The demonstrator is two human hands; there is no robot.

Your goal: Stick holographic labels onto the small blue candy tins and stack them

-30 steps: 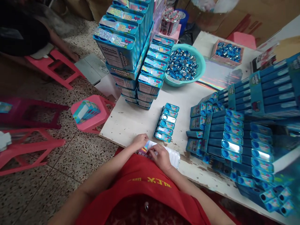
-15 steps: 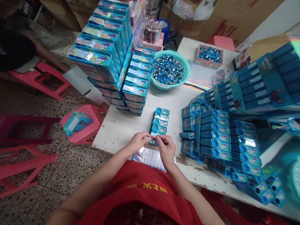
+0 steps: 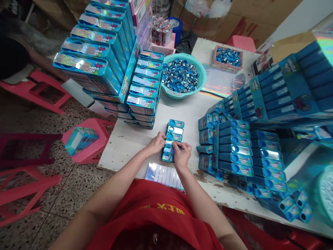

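A short row of small blue tins (image 3: 175,130) stands on the white table in front of me, their printed tops facing up. A shiny sticker strip (image 3: 169,142) lies across one tin in the middle of the row. At its left end, the bent fingers of my left hand (image 3: 156,143) pinch it. The thumb and forefinger of my right hand (image 3: 182,155) press together at its right end, partly covering the tins. The two tins nearest me carry shiny strips on top. Close to my body lies a sheet of silvery stickers (image 3: 163,176).
Stacked blue tins with shiny strips (image 3: 143,101) rise at left. A turquoise basin (image 3: 177,93) of caps and a pink box (image 3: 227,66) of caps sit behind. Piled blue packs (image 3: 234,150) fill the right. Pink stools (image 3: 102,139) and a seated person (image 3: 13,59) are at left.
Both hands have moved forward from the near end of the row to its middle. The two nearest tins, hidden by the hands before, now show. The view has shifted slightly.
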